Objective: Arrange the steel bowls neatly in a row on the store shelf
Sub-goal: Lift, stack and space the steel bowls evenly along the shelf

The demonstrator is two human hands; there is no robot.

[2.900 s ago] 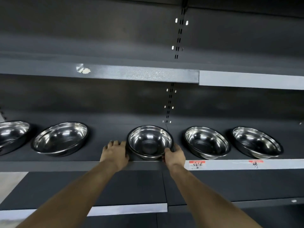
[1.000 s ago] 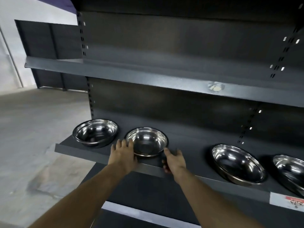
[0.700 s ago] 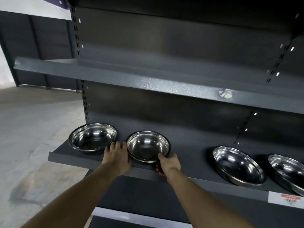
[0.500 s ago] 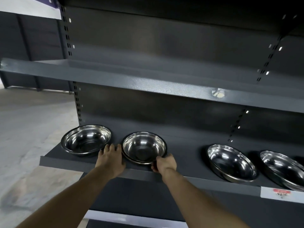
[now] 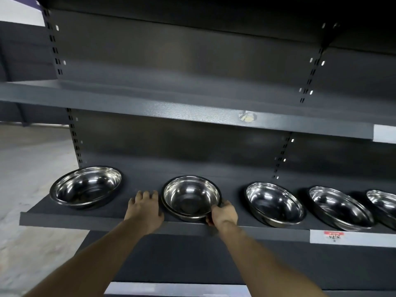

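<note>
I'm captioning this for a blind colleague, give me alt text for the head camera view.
Two hands hold a steel bowl on a dark store shelf, left hand flat beside it, right hand gripping its rim. Four more bowls stand in the row.

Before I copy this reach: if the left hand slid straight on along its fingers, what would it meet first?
Probably the back panel: the left hand points into the gap beside the bowl.

A bare upper shelf carries a pale sticker remnant on its front edge. Slotted uprights run up the dark back panel. A red-and-white price label sits low right, and grey concrete floor lies left.
</note>
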